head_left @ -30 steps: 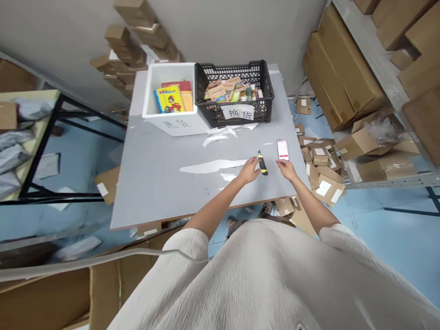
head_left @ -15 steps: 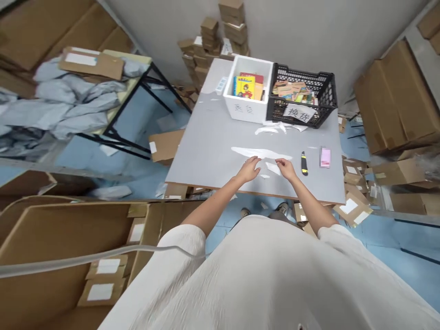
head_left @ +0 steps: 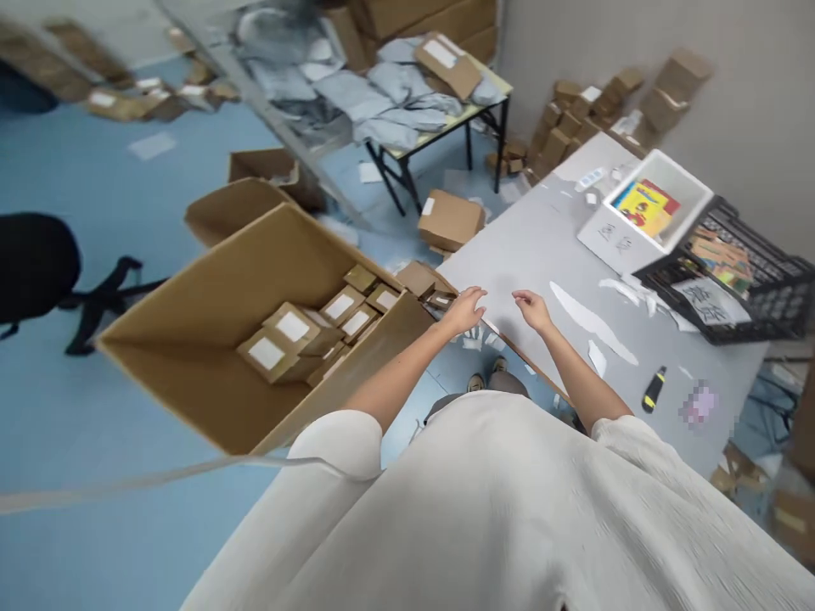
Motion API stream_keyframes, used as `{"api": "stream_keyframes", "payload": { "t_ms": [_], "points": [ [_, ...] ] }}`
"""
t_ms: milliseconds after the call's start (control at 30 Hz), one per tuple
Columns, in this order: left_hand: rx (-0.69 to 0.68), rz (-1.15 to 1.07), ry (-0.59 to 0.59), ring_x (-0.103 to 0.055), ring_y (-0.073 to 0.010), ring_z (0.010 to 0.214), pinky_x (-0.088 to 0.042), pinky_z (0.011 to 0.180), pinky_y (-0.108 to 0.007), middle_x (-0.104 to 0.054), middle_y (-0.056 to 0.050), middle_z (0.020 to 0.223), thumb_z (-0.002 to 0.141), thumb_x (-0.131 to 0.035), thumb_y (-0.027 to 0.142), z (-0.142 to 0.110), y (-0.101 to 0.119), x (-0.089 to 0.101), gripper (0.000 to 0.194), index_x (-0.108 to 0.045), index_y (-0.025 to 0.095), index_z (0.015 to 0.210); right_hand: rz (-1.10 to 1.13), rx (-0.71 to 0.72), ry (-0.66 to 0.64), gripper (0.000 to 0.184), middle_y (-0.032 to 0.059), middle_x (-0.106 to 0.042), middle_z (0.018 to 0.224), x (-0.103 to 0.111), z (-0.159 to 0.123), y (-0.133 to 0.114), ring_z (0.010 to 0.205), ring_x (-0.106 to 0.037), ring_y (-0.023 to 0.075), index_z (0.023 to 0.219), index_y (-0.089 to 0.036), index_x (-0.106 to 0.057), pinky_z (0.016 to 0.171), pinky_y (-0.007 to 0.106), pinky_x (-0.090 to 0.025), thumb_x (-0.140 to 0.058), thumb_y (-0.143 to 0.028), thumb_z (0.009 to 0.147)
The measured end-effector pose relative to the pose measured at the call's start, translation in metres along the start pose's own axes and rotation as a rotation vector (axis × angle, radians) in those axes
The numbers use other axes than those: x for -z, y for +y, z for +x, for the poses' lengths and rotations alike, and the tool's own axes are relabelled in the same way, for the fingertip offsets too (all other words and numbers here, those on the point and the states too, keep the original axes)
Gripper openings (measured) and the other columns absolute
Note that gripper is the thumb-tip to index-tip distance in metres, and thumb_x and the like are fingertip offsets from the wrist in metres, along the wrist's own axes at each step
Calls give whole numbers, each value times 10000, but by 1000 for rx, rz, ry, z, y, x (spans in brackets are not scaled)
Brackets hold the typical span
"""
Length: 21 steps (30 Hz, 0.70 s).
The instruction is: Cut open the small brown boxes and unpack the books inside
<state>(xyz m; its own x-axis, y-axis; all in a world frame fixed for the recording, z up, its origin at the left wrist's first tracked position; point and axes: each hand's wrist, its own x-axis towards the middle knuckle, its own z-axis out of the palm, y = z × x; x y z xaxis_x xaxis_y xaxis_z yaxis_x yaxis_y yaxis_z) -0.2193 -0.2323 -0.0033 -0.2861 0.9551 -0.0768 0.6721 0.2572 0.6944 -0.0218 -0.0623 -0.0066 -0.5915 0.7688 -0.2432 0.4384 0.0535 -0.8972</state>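
My left hand is held out over the near edge of the grey table, fingers loosely stretched and holding nothing. My right hand hovers above the tabletop a short way to its right, fingers slightly bent, also with nothing visible in it. Beyond the right hand lies a long white paper strip, with a smaller paper scrap beside it. A black and yellow utility knife rests farther right, near a blurred pink item.
A large open carton with several labelled brown boxes stands on the left. On the table are a white foam box holding books and a black crate. Grey parcels cover another table; an office chair stands far left.
My view and body have turned left, bringing the open carton closer to the middle. Both hands have come away from the paper scraps toward the table's left side.
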Motion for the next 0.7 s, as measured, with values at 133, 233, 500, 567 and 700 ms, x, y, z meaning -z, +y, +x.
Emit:
{"api": "stream_keyframes", "payload": {
  "t_ms": [133, 233, 500, 567, 700],
  "points": [
    [140, -23, 126, -597, -321, 1552, -434, 1376, -525, -676, -150, 1592, 972, -640, 209, -31, -39, 30, 514, -717, 194, 1480, -52, 80, -205, 314, 136, -854, 1232, -61, 44, -28, 1128, -779, 285, 1076, -196, -840, 1140, 491, -594, -650, -368, 896],
    [257, -48, 225, -606, -334, 1542, -458, 1360, -555, -692, -145, 1582, 986, -630, 218, -55, -61, 51, 493, -731, 211, 1468, -85, 151, -346, 296, 132, -858, 1192, -108, 71, -48, 1170, -776, 296, 1053, -203, -839, 1173, 491, -576, -678, -396, 898],
    [492, -84, 470, -622, -309, 1516, -484, 1343, -535, -706, -124, 1549, 1009, -613, 220, -125, -105, 92, 456, -715, 227, 1452, -97, 286, -677, 290, 86, -877, 1101, -231, 94, -105, 1073, -788, 286, 1024, -231, -836, 1116, 486, -617, -684, -432, 880],
    [536, -88, 519, -623, -303, 1515, -479, 1345, -526, -703, -123, 1550, 1013, -602, 216, -145, -117, 97, 448, -713, 224, 1447, -105, 312, -732, 294, 87, -878, 1123, -258, 88, -117, 1095, -789, 288, 1030, -234, -842, 1129, 484, -612, -679, -429, 883],
    [631, -106, 601, -624, -297, 1514, -480, 1344, -512, -694, -117, 1557, 1000, -608, 201, -185, -145, 106, 462, -710, 228, 1450, -138, 366, -838, 311, 91, -875, 1169, -311, 71, -137, 1139, -784, 293, 1075, -233, -849, 1152, 477, -597, -693, -432, 894]
  ]
}}
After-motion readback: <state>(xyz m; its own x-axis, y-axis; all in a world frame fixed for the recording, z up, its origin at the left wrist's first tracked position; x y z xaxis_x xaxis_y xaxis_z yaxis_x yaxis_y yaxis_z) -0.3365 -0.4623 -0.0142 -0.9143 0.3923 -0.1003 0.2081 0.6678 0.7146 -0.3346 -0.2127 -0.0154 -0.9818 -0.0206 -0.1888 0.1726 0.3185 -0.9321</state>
